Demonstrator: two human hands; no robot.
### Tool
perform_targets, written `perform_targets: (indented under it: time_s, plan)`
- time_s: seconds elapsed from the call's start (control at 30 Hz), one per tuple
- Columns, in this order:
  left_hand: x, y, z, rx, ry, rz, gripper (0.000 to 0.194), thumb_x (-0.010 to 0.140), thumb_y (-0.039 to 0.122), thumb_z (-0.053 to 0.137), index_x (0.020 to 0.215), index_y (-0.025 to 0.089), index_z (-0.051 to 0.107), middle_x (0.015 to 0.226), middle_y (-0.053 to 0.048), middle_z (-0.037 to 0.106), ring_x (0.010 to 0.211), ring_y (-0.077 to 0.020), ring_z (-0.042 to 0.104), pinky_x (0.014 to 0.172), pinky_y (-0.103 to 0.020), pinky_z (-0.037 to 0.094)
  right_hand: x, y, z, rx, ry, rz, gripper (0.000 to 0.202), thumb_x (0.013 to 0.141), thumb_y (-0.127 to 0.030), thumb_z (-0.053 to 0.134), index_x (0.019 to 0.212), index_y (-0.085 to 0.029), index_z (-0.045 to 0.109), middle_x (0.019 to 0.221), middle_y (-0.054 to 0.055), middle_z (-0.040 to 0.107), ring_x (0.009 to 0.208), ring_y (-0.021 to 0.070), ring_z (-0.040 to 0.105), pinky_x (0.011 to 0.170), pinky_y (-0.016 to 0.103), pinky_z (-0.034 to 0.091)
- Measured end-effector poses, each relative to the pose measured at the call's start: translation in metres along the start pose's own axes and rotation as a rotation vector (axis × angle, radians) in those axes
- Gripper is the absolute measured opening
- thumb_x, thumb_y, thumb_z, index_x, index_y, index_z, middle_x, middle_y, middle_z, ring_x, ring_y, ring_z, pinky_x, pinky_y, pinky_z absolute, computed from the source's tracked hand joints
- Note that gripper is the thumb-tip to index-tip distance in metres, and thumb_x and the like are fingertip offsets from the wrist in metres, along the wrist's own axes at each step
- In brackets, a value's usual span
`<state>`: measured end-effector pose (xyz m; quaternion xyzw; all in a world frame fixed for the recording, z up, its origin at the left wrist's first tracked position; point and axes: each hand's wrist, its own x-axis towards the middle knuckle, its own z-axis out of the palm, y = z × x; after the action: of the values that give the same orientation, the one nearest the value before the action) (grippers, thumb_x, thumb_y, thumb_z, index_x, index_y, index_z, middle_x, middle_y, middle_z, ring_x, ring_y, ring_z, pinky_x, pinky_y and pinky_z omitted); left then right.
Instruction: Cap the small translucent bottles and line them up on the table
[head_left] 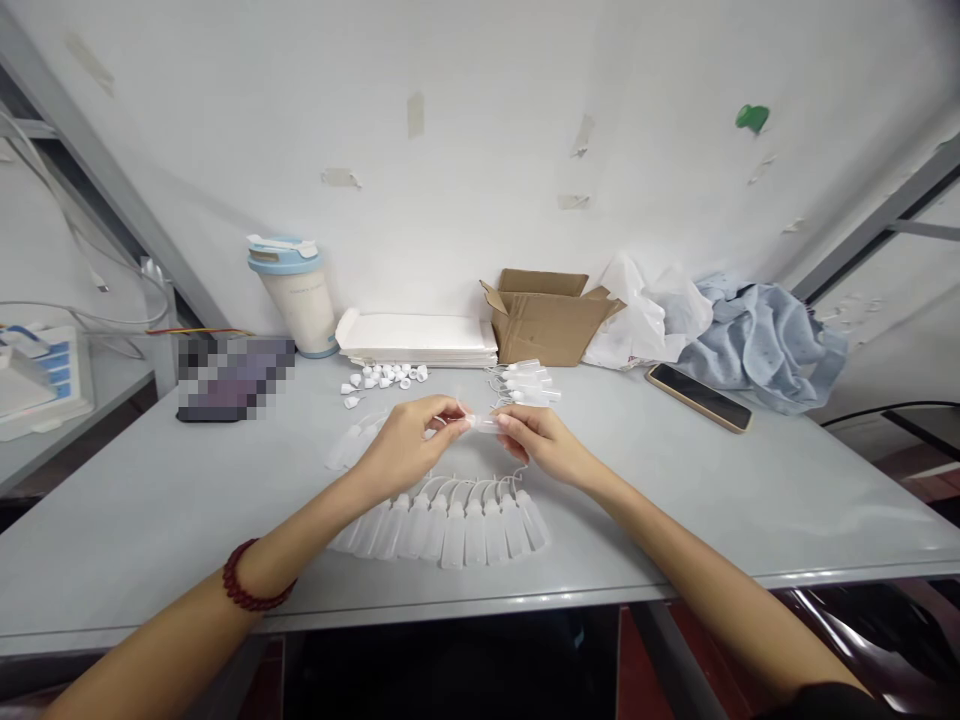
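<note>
Between my two hands, above the middle of the table, is a small translucent plastic bottle [486,425]. My left hand [414,440] pinches its left end, at the neck or cap, and my right hand [541,440] grips its right end. Just nearer to me, several similar bottles with thin bent tubes [474,532] lie in a curved row. A few more bottles [346,446] lie left of my left hand, partly hidden by it. Beyond my hands are several small white caps [386,376] and another little group of bottles [529,378].
Along the wall stand a tumbler [296,295], a stack of flat white boxes [420,340], an open cardboard box [546,330], a white plastic bag [645,310] and a blue cloth [757,340]. A phone [699,397] lies right; a dark, pixelated object [240,380] lies left.
</note>
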<state>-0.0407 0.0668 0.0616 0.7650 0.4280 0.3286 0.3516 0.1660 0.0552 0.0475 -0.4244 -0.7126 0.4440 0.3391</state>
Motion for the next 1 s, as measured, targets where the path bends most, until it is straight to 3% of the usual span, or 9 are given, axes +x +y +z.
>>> perform_targets:
  time_s: [0.1, 0.3, 0.4, 0.57, 0.8, 1.0]
  plan:
    - [-0.002, 0.002, 0.002, 0.059, 0.033, 0.122, 0.015, 0.085, 0.027, 0.053, 0.089, 0.019, 0.065, 0.093, -0.005, 0.068, 0.088, -0.0190, 0.062, 0.077, -0.029, 0.048, 0.000, 0.000, 0.001, 0.084, -0.014, 0.034, 0.043, 0.092, -0.051, 0.039, 0.066, -0.017, 0.046, 0.057, -0.004, 0.043, 0.046, 0.0075, 0.037, 0.049, 0.024, 0.030]
    - [-0.003, 0.001, 0.004, 0.111, 0.024, 0.260, 0.021, 0.080, 0.010, 0.046, 0.082, 0.017, 0.066, 0.082, -0.004, 0.067, 0.076, -0.0159, 0.060, 0.071, -0.028, 0.047, -0.003, -0.006, 0.006, 0.225, -0.037, 0.076, 0.042, 0.090, -0.054, 0.042, 0.083, -0.014, 0.055, 0.055, -0.005, 0.043, 0.043, 0.0074, 0.037, 0.044, 0.023, 0.029]
    - [-0.003, 0.000, 0.005, 0.101, 0.016, 0.207, 0.023, 0.077, 0.010, 0.048, 0.088, 0.017, 0.068, 0.087, -0.004, 0.069, 0.078, -0.0166, 0.062, 0.072, -0.029, 0.049, -0.003, -0.007, 0.007, 0.264, -0.025, 0.080, 0.042, 0.090, -0.053, 0.043, 0.081, -0.014, 0.056, 0.056, -0.005, 0.043, 0.042, 0.0069, 0.039, 0.043, 0.023, 0.030]
    - [-0.003, 0.004, 0.003, 0.028, -0.079, 0.040, 0.021, 0.079, 0.029, 0.059, 0.095, 0.016, 0.067, 0.097, -0.005, 0.069, 0.082, -0.0181, 0.065, 0.073, -0.029, 0.052, -0.001, -0.004, 0.008, 0.231, 0.080, 0.034, 0.041, 0.090, -0.052, 0.042, 0.082, -0.014, 0.056, 0.058, -0.004, 0.046, 0.043, 0.0072, 0.039, 0.045, 0.023, 0.032]
    - [-0.002, 0.009, -0.001, 0.002, -0.116, -0.103, 0.032, 0.086, 0.043, 0.050, 0.083, 0.016, 0.067, 0.076, -0.003, 0.069, 0.066, -0.0165, 0.062, 0.060, -0.027, 0.048, -0.002, 0.003, 0.009, 0.061, 0.153, -0.050, 0.034, 0.092, -0.047, 0.044, 0.094, -0.015, 0.058, 0.064, -0.001, 0.055, 0.049, 0.0094, 0.046, 0.050, 0.024, 0.039]
    - [-0.001, 0.008, -0.004, -0.108, -0.140, -0.127, 0.034, 0.087, 0.043, 0.051, 0.072, 0.015, 0.065, 0.071, -0.003, 0.068, 0.062, -0.0135, 0.061, 0.060, -0.025, 0.049, -0.005, 0.006, 0.009, -0.371, 0.262, -0.352, 0.024, 0.090, -0.035, 0.053, 0.101, -0.015, 0.060, 0.082, 0.006, 0.062, 0.066, 0.0141, 0.052, 0.060, 0.026, 0.043]
